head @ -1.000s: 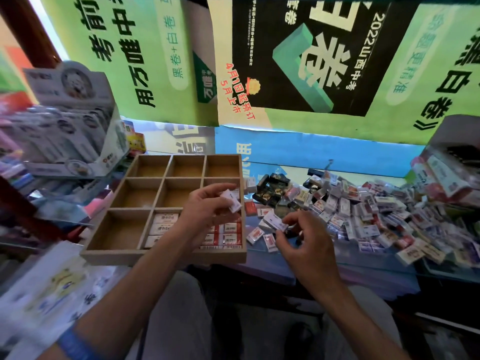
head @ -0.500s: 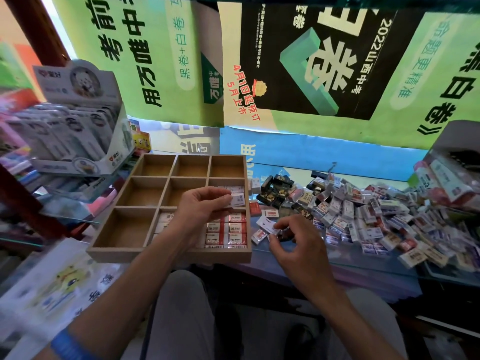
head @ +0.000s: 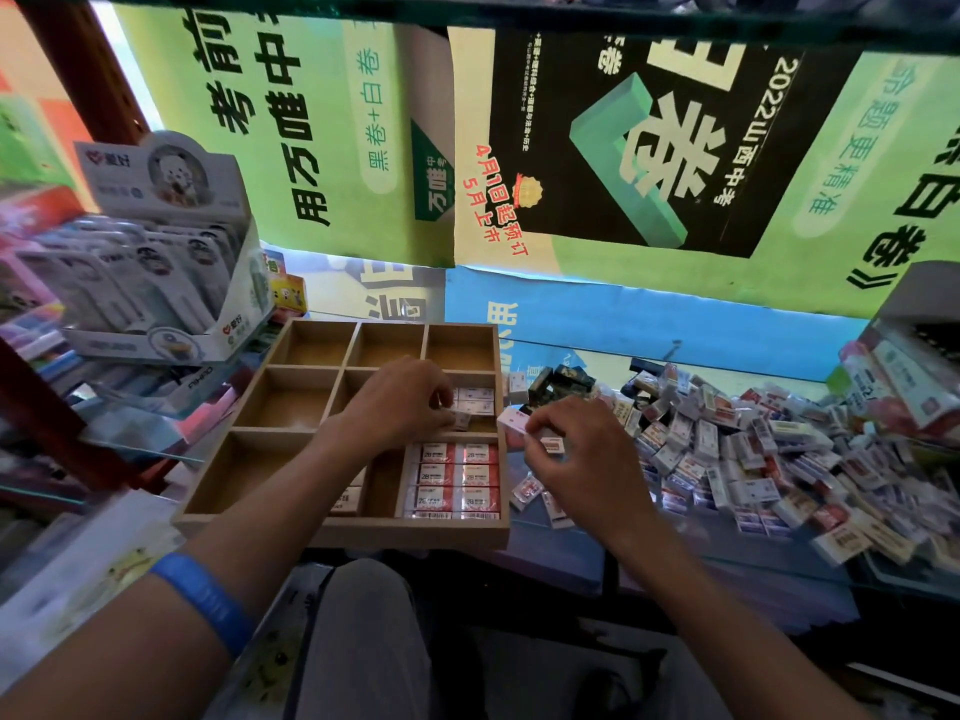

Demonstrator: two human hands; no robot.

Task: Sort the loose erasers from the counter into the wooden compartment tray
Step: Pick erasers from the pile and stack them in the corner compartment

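My left hand pinches an eraser over the tray's middle-right cell; my right hand, nearer the pile, grips another.

Single head-worn view, wide-angle

It looks forward and down, close over the tabletop and wooden compartment tray, with posters right behind.

green posters hang behind; a display box (white packets) stands left.
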